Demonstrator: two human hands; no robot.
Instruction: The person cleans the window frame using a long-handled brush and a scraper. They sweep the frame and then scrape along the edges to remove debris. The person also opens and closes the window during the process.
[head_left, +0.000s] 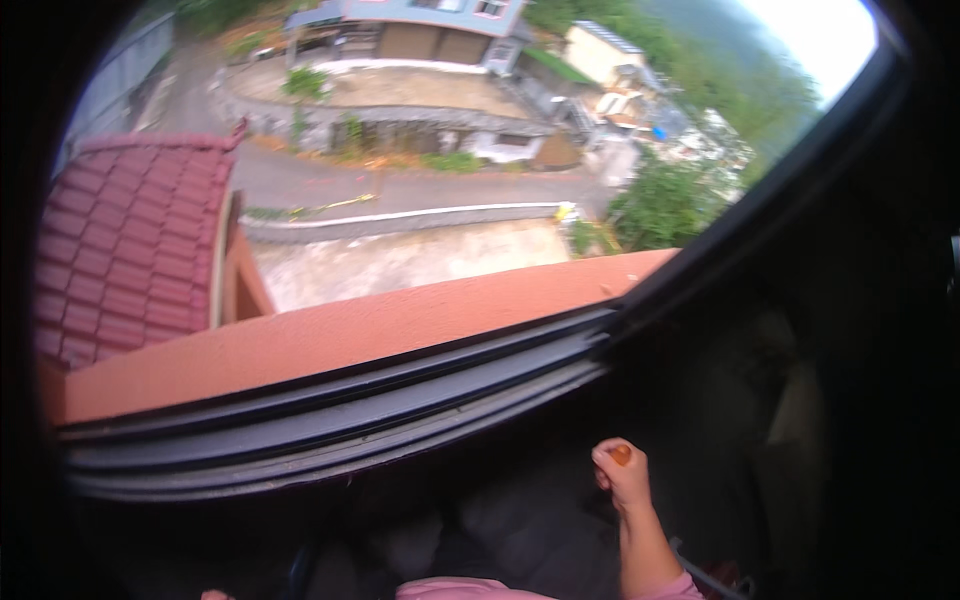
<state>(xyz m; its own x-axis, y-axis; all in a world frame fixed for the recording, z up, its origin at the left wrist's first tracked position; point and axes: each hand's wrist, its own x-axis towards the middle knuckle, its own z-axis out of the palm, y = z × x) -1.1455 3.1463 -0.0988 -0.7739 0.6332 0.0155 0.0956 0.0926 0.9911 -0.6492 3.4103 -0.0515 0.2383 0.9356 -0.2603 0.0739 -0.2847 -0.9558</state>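
Note:
My right hand (624, 478) is closed around an orange-brown handle (620, 454). Only the handle's rounded end shows above the fist; whatever it joins below is lost in the dark. Of my left hand (216, 595), a small part appears at the bottom edge, too little to show its fingers or anything in them. Ahead of me runs a grey metal window track (360, 420) with several rails. An orange outer ledge (375, 322) lies just beyond it.
A dark window frame (750, 217) rises at the right. Outside and below are a red tiled roof (142, 240), a road (450, 184) and a blue-grey house (435, 22). Near my right forearm is a thin grey rod or cord (705, 571), blurred.

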